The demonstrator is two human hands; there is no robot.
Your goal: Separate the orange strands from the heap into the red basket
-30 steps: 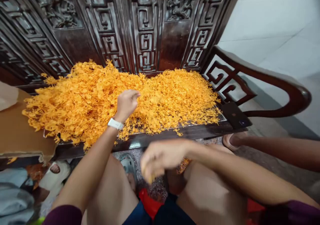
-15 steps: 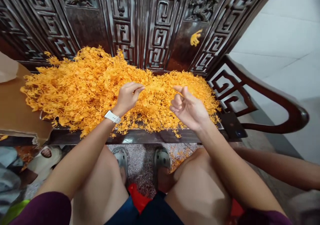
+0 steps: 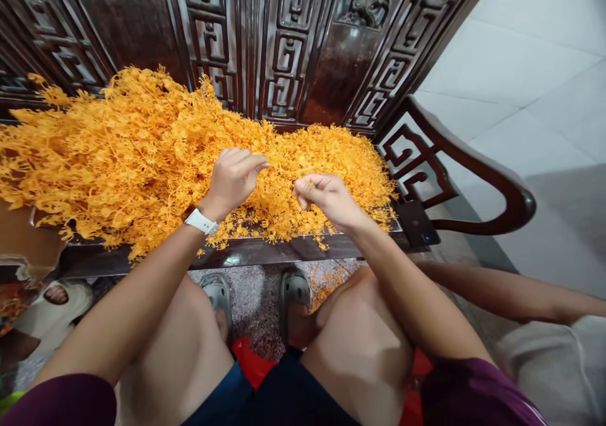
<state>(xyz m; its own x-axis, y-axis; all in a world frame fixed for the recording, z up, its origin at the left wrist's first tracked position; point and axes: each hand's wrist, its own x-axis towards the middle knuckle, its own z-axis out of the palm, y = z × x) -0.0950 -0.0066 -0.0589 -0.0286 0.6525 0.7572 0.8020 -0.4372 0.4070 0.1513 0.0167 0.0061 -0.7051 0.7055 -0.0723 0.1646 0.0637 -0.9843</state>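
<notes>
A large heap of orange plastic pieces (image 3: 142, 154) covers the seat of a dark wooden bench (image 3: 265, 252). My left hand (image 3: 235, 180), with a white watch (image 3: 202, 222) on its wrist, hovers over the middle of the heap, thumb and fingertips pinched together; what they hold, if anything, blends into the orange behind. To its right my right hand (image 3: 326, 197) is also closed in a pinch above the heap, with any piece between its fingers too small to make out. The two hands are apart.
Carved panels (image 3: 353, 60) rise behind the heap. A curved armrest (image 3: 492, 192) stands at the right, a dark phone (image 3: 416, 223) beside it. Cardboard (image 3: 31, 240) lies at the left. Another person's leg (image 3: 511, 293) shows at right, and a shoe (image 3: 54, 312) at lower left.
My right hand has moved inward and its extended fingers have closed into a pinch. The orange piece that was in the air near the back panels is gone. The view has shifted right.
</notes>
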